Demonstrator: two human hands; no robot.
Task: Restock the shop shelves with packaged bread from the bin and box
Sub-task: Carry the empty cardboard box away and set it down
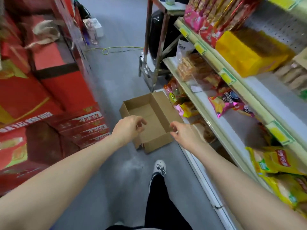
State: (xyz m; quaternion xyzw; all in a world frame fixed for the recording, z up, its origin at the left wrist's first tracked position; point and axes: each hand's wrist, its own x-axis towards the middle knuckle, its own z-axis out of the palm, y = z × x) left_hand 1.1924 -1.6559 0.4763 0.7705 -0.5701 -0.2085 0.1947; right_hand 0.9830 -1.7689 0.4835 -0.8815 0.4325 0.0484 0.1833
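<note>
A plain brown cardboard box [147,113] lies at centre frame on a grey floor [116,67]. Red cartons [49,100] with white lettering fill the left. At right, white shelves [269,103] with cream edges carry yellow, pink and orange packets [222,103]. Lower centre, a white shoe [159,167] with black marks meets a black trouser leg [157,205].

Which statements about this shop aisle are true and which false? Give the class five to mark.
1. The open brown cardboard box on the grey floor is empty. True.
2. Both hands hold bread packets. False: the left hand and right hand hold no packet.
3. The stacked red cartons stand on the person's left. True.
4. The white shoe touches the box. False: bare floor lies between them.
5. The yellow cord lies in the box. False: it lies on the floor beyond the box.
</note>
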